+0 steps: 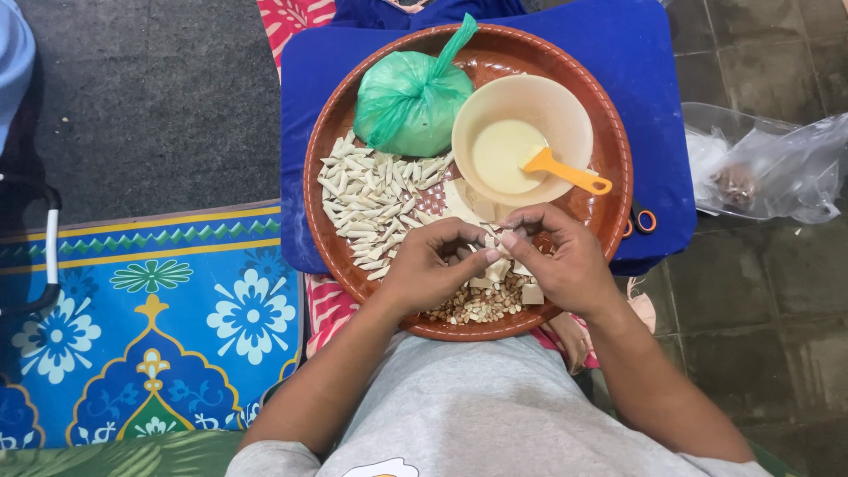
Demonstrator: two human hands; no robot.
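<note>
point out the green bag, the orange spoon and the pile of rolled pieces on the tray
green bag (411, 102), head view, middle of its bulging body.
orange spoon (565, 170), head view, on the handle at the bowl's rim.
pile of rolled pieces (371, 208), head view, centre of the heap.

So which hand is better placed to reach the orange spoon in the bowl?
Probably the right hand. The orange spoon sticks out over the cream bowl on the right of the brown tray, just beyond it. The left hand would have to cross over. Both pinch a small wrapper piece.
</note>
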